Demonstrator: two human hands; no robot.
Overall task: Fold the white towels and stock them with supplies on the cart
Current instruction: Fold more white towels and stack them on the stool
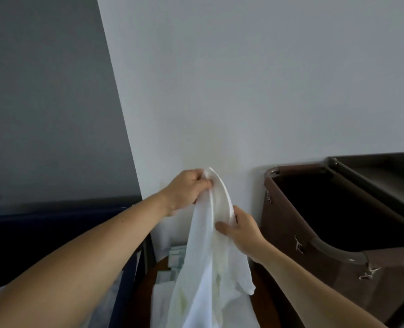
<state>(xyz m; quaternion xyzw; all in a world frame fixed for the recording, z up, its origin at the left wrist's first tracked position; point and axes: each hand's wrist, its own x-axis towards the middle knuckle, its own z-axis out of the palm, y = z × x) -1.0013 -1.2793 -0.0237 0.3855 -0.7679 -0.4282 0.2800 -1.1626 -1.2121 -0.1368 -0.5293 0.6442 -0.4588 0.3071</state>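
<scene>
Pale wall (243, 79); white towel (205, 268), top in closed grip of left hand (188, 189), edge below pinched by right hand (240, 229).

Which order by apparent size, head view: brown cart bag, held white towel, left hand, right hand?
1. brown cart bag, cut off by the frame edge.
2. white towel, gripped by both hands, cut off at the bottom.
3. left hand and right hand: look alike, not ranked.

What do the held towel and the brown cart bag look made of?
The white towel: thin soft woven cloth, probably cotton; it hangs limp in folds. The brown bag: likely smooth coated fabric or vinyl, matte, held taut by clips on a grey tube frame.
</scene>
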